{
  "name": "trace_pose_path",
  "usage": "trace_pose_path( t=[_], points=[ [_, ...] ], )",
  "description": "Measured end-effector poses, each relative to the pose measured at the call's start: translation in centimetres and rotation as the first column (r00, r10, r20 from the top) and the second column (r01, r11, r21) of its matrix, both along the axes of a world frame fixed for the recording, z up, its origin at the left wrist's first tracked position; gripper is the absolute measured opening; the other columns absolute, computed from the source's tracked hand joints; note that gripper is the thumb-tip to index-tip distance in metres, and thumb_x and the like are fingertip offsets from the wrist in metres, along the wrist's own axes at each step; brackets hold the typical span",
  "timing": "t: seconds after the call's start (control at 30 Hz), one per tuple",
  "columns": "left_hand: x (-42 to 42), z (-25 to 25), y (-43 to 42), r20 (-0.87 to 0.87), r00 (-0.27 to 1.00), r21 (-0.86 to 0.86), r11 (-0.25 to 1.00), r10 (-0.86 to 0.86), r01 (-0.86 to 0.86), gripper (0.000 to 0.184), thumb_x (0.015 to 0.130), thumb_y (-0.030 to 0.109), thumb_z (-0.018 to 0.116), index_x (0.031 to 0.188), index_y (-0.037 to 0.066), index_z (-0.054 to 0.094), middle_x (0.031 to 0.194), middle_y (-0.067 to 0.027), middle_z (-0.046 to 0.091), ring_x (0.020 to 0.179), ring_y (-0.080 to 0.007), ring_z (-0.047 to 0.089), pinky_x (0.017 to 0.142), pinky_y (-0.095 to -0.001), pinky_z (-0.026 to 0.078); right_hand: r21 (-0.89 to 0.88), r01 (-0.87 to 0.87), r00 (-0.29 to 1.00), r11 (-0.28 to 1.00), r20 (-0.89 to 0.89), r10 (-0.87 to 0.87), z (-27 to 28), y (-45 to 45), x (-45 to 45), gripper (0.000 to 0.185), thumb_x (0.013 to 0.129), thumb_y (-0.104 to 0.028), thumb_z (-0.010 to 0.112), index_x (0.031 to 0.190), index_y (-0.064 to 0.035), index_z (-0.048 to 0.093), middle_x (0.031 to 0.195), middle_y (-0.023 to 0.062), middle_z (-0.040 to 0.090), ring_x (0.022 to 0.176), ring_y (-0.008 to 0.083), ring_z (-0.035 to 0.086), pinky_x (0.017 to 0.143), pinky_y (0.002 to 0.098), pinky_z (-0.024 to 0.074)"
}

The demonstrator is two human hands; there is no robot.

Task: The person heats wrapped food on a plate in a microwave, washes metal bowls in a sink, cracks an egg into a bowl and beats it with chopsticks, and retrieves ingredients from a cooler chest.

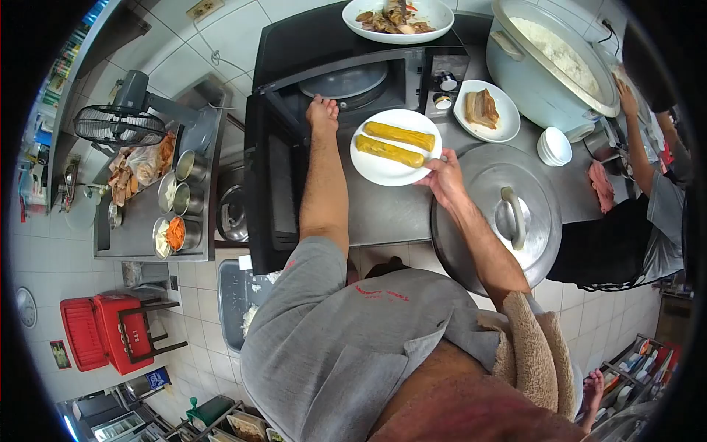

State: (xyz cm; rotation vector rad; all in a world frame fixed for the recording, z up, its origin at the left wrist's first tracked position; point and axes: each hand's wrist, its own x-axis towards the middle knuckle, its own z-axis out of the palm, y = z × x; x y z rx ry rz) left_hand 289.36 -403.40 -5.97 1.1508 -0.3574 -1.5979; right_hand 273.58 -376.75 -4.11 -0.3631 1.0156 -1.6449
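Observation:
My right hand (445,178) grips the rim of a white plate (390,177), thumb on top. Two long yellow rolls (398,135) lie side by side on it. The plate is level, in front of an open black microwave (276,62). My left hand (322,116) is at the left of the microwave's opening, its fingers curled at the edge of a grey see-through cover (345,79). Under that cover a dark round turntable (361,99) shows in part. The microwave door (265,177) hangs open beside my left forearm.
A large pot lid (475,214) lies under my right forearm. On the right are a rice tub (508,70), a plate of meat (508,130) and white bowls (556,145). A dish of food (357,28) stands on the microwave. Another person's arm (641,144) reaches in at far right.

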Motion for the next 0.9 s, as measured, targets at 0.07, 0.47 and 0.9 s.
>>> trace_pose_path(
  t=[0.07, 0.47, 0.9],
  points=[
    [0.0, 0.9, -0.7, 0.032, 0.999, -0.060, 0.998, -0.030, 0.032, 0.028, 0.088, 0.022, 0.052, 0.108, 0.003, 0.048, 0.099, -0.0083, 0.054, 0.089, -0.0205, 0.056, 0.074, -0.0335, 0.044, -0.005, -0.014, 1.000, 1.000, 0.005, 0.014, -0.4, -2.4, 0.5, 0.038, 0.075, 0.005, 0.050, 0.104, -0.0027, 0.027, 0.094, 0.0228, 0.051, 0.072, 0.0331, 0.062, 0.052, 0.0439, 0.0572],
    [-0.8, 3.5, -4.0, 0.303, 0.942, -0.196, 0.959, -0.141, 0.207, 0.016, 0.087, 0.011, 0.046, 0.085, -0.001, 0.056, 0.068, -0.0067, 0.056, 0.050, -0.0119, 0.051, 0.040, -0.0213, 0.040, 0.005, 0.122, 0.989, 0.993, 0.083, -0.122, -2.0, -17.0, 3.5, 0.033, 0.074, 0.011, 0.042, 0.098, -0.0045, 0.025, 0.097, 0.0213, 0.046, 0.069, 0.0369, 0.061, 0.050, 0.0503, 0.0566],
    [0.6, 0.0, -3.6, 0.376, 0.906, -0.113, 0.961, -0.193, 0.252, 0.010, 0.083, 0.005, 0.047, 0.080, 0.001, 0.056, 0.069, -0.0073, 0.057, 0.054, -0.0138, 0.054, 0.044, -0.0236, 0.041, -0.003, 0.112, 0.979, 0.994, 0.172, -0.110, -3.7, -23.9, 3.0, 0.032, 0.080, 0.009, 0.042, 0.111, -0.0005, 0.043, 0.101, 0.0151, 0.053, 0.084, 0.0249, 0.056, 0.073, 0.0403, 0.0526]
  ],
)
